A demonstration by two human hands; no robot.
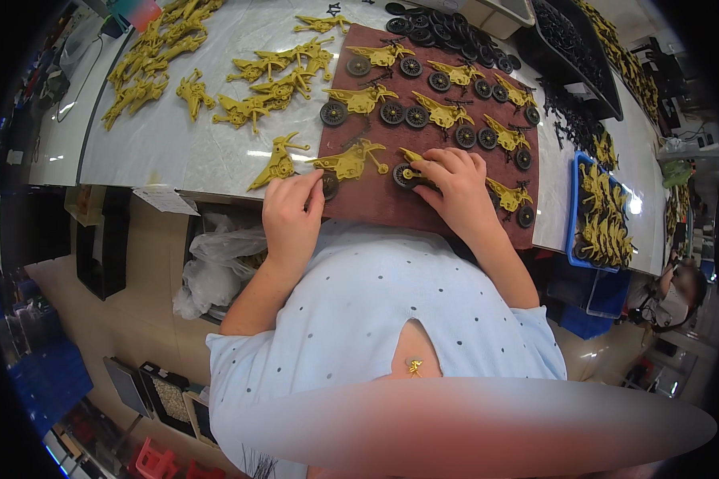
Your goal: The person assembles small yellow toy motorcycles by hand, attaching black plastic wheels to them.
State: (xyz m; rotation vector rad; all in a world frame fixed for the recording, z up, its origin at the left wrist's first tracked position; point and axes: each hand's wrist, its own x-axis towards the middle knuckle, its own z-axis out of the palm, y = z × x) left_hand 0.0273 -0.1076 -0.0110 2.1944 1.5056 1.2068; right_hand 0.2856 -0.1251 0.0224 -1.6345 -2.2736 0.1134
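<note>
Surface (176,152): glossy, smooth, pale marble-look, showing lamp glare. Mat (375,203): matt brown, felt-like cloth. Toy bike frames (351,160): mustard-yellow moulded plastic, dull sheen. Wheels (332,113): black plastic, matt, ribbed tread. Tray (577,199): blue plastic, smooth. Bag (216,263): thin, crinkled, translucent plastic.

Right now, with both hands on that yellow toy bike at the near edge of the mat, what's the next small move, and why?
Probably press the black wheel home with the right hand while the left hand steadies the other wheel. The yellow bike frame lies flat on the brown mat, and the finished bikes behind it each carry two wheels.
</note>
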